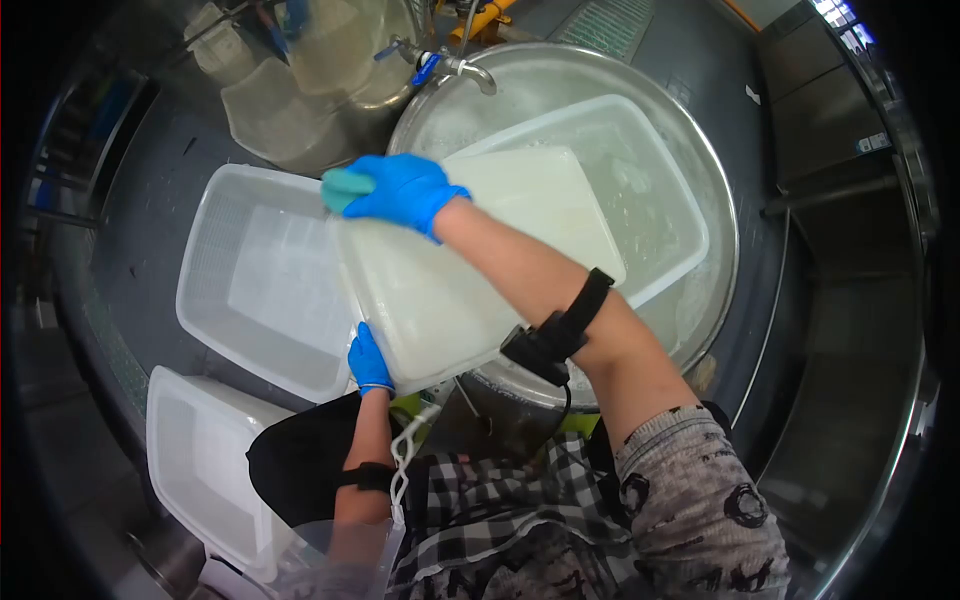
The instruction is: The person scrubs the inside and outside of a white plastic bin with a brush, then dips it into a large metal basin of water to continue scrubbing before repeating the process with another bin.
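My right hand (400,190), in a blue glove, is closed on a green sponge (347,188) at the far left corner of a white plastic tub (450,300). The tub lies tilted across the near side of a large round metal basin (722,220), apparently with its underside up. At its near left edge my left hand (368,362), also gloved in blue, grips the rim; some of those fingers are hidden. Behind this tub, another translucent white tub (690,225) sits in the cloudy, sudsy water of the basin.
An open white tub (190,265) stands on the floor to the left, with another white tub (155,430) nearer me. A metal tap (480,75) with a blue lever reaches over the basin's far rim. Pale containers (275,110) stand at the back left; steel cabinets (830,120) line the right.
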Tool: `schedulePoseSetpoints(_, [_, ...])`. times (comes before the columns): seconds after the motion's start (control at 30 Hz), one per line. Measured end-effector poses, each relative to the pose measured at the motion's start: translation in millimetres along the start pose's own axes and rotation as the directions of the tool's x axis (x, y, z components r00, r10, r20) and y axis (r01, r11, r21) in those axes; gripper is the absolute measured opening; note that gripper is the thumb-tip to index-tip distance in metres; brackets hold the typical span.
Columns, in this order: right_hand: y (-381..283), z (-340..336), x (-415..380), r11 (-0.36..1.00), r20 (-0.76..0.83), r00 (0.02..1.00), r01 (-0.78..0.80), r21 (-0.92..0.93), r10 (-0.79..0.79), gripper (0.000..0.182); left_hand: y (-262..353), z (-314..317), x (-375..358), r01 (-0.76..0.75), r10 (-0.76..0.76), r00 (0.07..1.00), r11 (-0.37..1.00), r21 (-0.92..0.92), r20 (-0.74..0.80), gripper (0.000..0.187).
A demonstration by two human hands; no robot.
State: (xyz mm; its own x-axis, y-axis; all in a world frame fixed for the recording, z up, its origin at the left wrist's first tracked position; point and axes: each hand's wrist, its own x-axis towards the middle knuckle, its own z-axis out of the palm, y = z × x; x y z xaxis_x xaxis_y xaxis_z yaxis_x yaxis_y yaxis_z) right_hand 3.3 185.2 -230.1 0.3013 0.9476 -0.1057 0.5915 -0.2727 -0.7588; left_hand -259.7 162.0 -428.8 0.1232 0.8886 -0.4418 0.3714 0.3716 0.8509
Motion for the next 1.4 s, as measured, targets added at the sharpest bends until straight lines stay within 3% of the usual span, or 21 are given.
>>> schedulePoseSetpoints(0.1, [78,-36,-26,0.978,-0.222,0.954,-0.18,0.104,0.199,0.051,-2,-2,1,0.032,-0.032,0.999,0.999,-0.015,0.01,0.045])
schedulePoseSetpoints(0.17, [125,-87,-58,0.891,-0.11,0.884,-0.453,0.028,0.454,0.051,0,-1,1,0.034,-0.033,0.999,0.999,-0.029,0.022,0.044])
schedulePoseSetpoints(0.2, [127,-81,-58,0.89,-0.119,0.882,-0.456,0.026,0.456,0.051,1,-1,1,0.016,-0.016,1.0,1.0,0.019,0.001,0.044])
schedulePoseSetpoints(0.27, [117,-48,-52,0.96,-0.212,0.943,-0.274,-0.061,0.256,0.05,0,1,-4,-0.003,0.003,1.0,0.998,0.067,-0.008,0.043])
schedulePoseSetpoints(0.3, [75,-25,-51,0.978,-0.16,0.967,-0.183,0.095,0.197,0.052,-2,1,-5,-0.01,0.01,1.0,1.0,0.014,-0.007,0.042])
schedulePoseSetpoints(0.37, [21,18,-49,0.996,-0.065,0.994,-0.088,-0.018,0.087,0.056,5,6,-9,-0.024,0.024,1.0,0.999,-0.034,0.013,0.042])
schedulePoseSetpoints(0.43, [15,14,-62,0.991,-0.004,0.992,-0.124,-0.042,0.124,0.058,21,6,-20,0.089,-0.083,0.996,0.984,-0.156,0.042,0.041])
schedulePoseSetpoints(0.53, [100,-33,-86,0.951,-0.207,0.928,-0.304,0.051,0.308,0.061,-1,0,-1,0.066,-0.06,0.996,0.992,-0.105,0.061,0.042])
schedulePoseSetpoints(0.6, [170,-73,-124,0.842,-0.338,0.774,-0.519,0.147,0.536,0.054,4,3,-5,0.05,-0.045,0.998,0.988,-0.144,0.042,0.045])
schedulePoseSetpoints(0.67, [174,-84,-168,0.76,-0.36,0.675,-0.619,0.201,0.645,0.054,8,3,-8,0.05,-0.049,0.998,0.997,-0.055,0.033,0.042])
schedulePoseSetpoints(0.7, [164,-78,-184,0.757,-0.364,0.671,-0.622,0.198,0.646,0.054,10,7,-9,0.052,-0.053,0.998,0.998,0.03,0.023,0.04])
schedulePoseSetpoints(0.77, [143,-59,-218,0.824,-0.247,0.804,-0.565,-0.035,0.541,0.056,1,5,-2,0.073,-0.073,0.996,0.997,0.005,0.059,0.041])
schedulePoseSetpoints(0.87, [133,-48,-229,0.892,-0.212,0.873,-0.451,-0.008,0.439,0.056,16,9,-13,0.079,-0.076,0.994,0.996,-0.034,0.084,0.043])
schedulePoseSetpoints(1.07, [202,-82,-175,0.766,-0.285,0.722,-0.638,0.078,0.63,0.056,15,6,-10,0.0,-0.003,0.999,0.997,0.076,0.035,0.046])
schedulePoseSetpoints(1.1, [197,-77,-177,0.767,-0.287,0.723,-0.638,0.073,0.629,0.056,15,7,-10,-0.012,0.008,1.0,0.991,0.135,0.027,0.047])
schedulePoseSetpoints(1.2, [163,-39,-194,0.88,-0.317,0.88,-0.428,-0.208,0.353,0.053,17,7,-8,0.036,-0.042,0.997,0.995,0.09,0.07,0.048])
schedulePoseSetpoints(1.23, [161,-44,-195,0.879,-0.312,0.879,-0.433,-0.201,0.361,0.053,19,7,-10,0.041,-0.048,0.996,0.994,0.1,0.07,0.048])
schedulePoseSetpoints(1.3, [165,-74,-194,0.777,-0.226,0.755,-0.629,0.011,0.615,0.053,23,10,-17,0.022,-0.024,1.0,0.995,0.098,0.019,0.049])
schedulePoseSetpoints(1.33, [179,-85,-193,0.707,-0.197,0.703,-0.704,-0.061,0.683,0.055,24,12,-17,0.017,-0.019,1.0,0.996,0.093,0.017,0.049])
schedulePoseSetpoints(1.37, [186,-78,-190,0.71,-0.198,0.706,-0.701,-0.064,0.679,0.055,24,13,-17,-0.029,0.026,0.999,0.991,0.13,0.026,0.05])
schedulePoseSetpoints(1.4, [174,-68,-185,0.807,-0.194,0.802,-0.586,-0.072,0.565,0.055,22,15,-18,-0.07,0.065,0.997,0.984,0.164,0.035,0.05])
